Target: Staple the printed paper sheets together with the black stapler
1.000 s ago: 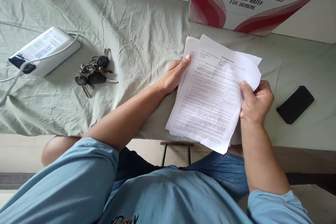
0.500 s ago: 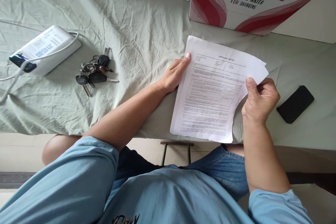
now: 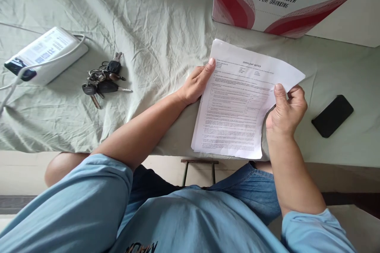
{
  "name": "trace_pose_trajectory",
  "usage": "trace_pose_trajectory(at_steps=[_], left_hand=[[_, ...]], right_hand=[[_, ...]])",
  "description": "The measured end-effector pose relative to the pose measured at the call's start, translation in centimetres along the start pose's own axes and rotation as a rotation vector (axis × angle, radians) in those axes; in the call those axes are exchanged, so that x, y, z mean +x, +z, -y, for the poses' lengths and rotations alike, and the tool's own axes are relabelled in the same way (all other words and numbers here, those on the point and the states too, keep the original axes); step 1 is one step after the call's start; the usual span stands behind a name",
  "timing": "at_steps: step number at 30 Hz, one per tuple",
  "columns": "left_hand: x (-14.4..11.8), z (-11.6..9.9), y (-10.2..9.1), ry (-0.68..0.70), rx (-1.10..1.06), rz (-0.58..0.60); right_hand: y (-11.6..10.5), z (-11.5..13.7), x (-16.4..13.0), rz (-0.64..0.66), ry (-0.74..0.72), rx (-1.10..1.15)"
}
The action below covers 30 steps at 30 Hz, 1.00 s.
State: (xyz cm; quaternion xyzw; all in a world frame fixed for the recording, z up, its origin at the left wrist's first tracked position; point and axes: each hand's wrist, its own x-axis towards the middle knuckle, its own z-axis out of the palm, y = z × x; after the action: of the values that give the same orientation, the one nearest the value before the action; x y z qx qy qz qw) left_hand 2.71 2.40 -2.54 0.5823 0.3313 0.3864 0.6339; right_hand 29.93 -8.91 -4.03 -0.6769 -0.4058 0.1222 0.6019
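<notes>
1. A thin stack of printed sheets, headed "OVERLEAF NOTES", is between your hands, above the near edge of a tabletop draped in wrinkled, pale green cloth. Whether its underside touches the cloth, you cannot tell.

2. Your left hand has its grip closed on the left margin, towards the upper corner: thumb on top, fingers hidden behind the paper.

3. Your right hand has its grip pinched on the right edge, above the middle, thumb flat on the printed face and fingers curled behind.

4. Expect the stack to be light and limp. The right side bows and ripples beside your right hand, and the lower right corner looks wavy, so the paper probably bends and creases easily.

5. The sheets do not line up exactly; layers show along the left and lower edges. They could slide over one another, and a hard pull might tear one.

6. The best hold is likely a gentle, flat pinch through all the layers, at opposite margins, clear of the rippled corner.

7. Beyond the paper stands a red and white water carton; a black rectangular object lies to the right of your right hand.
</notes>
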Motion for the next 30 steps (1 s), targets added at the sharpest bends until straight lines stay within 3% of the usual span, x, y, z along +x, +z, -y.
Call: trace_pose_trajectory(at_steps=[8,13,17,19,25,28,30], left_hand=[[-0.1,0.2,-0.1,-0.002,0.047,0.054],[0.0,0.6,-0.5,0.013,0.089,0.081],[0.3,1.2,-0.7,0.003,0.077,0.012],[0.5,1.5,-0.7,0.011,0.063,-0.048],[2.2,3.2,-1.5,0.046,0.072,-0.139],[2.9,3.4,-2.1,0.047,0.031,-0.219],[2.9,3.1,-2.1,0.054,-0.041,-0.298]], right_hand=[[1.1,0.8,-1.2,0.001,0.096,0.162],[1.0,0.6,-1.0,0.093,0.064,0.148],[0.1,0.5,0.1,0.274,0.043,0.116],[-0.8,0.9,0.6,0.359,0.1,0.114],[-5.2,3.7,1.7,0.658,0.523,0.308],[-6.2,4.8,1.5,0.666,0.469,0.399],[-5.7,5.3,0.8,0.623,0.423,0.423]])
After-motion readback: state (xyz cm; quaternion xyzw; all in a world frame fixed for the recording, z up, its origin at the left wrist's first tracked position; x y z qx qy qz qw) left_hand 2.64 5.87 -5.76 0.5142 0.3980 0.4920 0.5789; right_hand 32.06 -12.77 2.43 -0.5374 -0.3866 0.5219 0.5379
